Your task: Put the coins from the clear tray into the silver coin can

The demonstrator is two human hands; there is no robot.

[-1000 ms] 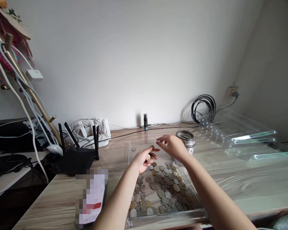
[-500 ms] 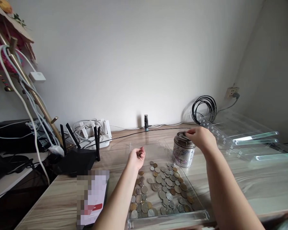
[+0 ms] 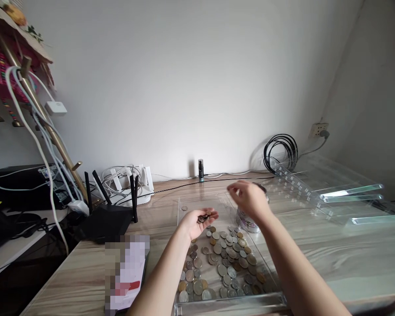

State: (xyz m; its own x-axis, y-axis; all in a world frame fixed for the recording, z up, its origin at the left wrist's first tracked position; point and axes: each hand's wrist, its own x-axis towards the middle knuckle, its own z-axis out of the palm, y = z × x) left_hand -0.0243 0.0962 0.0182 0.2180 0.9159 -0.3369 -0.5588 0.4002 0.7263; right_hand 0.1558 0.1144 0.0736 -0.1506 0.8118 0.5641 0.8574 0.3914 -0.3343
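My left hand [image 3: 201, 223] is cupped palm up over a clear plastic tray [image 3: 230, 300], its fingers curled around several coins [image 3: 204, 217]. My right hand [image 3: 250, 198] hangs in front of a patterned round tin [image 3: 253, 224] and hides most of it. The right fingers are bent towards the thumb, slightly blurred; whether anything small is between them I cannot make out. Below both hands, many loose silver and brass coins [image 3: 231, 253] lie spread over the tray. One lone coin [image 3: 184, 208] sits near the tray's far left corner.
A phone [image 3: 128, 276] lies left of the tray, beside a black router [image 3: 107, 221]. White devices with cables [image 3: 128, 184] stand behind. A small dark bottle [image 3: 201, 170] is by the wall. Clear plastic panels [image 3: 345, 188] and a black cable coil [image 3: 280, 152] occupy the right.
My right hand has moved left and down from the tin's top to in front of it. My left hand has shifted right, towards the right hand, with the coins now more visible in its palm.
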